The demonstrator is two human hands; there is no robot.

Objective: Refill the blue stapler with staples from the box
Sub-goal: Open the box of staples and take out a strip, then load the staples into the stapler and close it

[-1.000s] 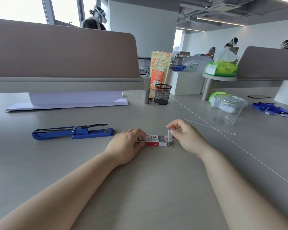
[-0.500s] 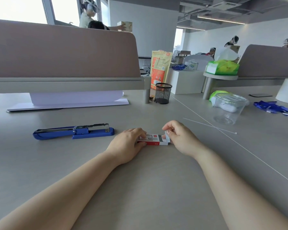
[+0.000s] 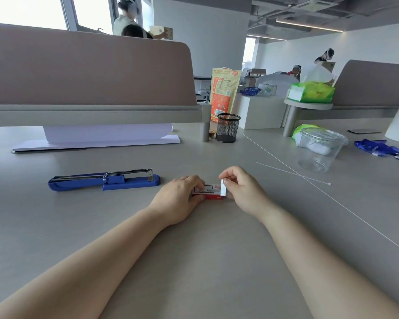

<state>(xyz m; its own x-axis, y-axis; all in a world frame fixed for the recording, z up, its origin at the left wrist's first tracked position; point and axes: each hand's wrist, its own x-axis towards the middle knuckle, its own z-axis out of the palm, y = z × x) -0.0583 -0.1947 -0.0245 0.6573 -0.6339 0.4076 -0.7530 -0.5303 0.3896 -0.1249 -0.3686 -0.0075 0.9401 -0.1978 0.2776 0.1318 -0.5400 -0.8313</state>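
The blue stapler (image 3: 106,180) lies opened out flat on the grey desk, its metal staple channel exposed on top. To its right sits the small red and white staple box (image 3: 211,192). My left hand (image 3: 180,199) presses down on the box's left end and holds it still. My right hand (image 3: 242,189) pinches the box's end flap, which stands lifted upright at the right end. The inside of the box is hidden.
A clear plastic tub (image 3: 320,149) and a thin white stick (image 3: 293,173) lie to the right. A black mesh pen cup (image 3: 228,127) and an orange pouch (image 3: 224,93) stand behind. White paper (image 3: 101,137) rests under the desk divider (image 3: 90,72). Blue wrappers (image 3: 380,147) lie far right.
My right hand pushed the flap down against the box half a second ago, and now it holds the flap lifted again. The left hand and the stapler stayed put.
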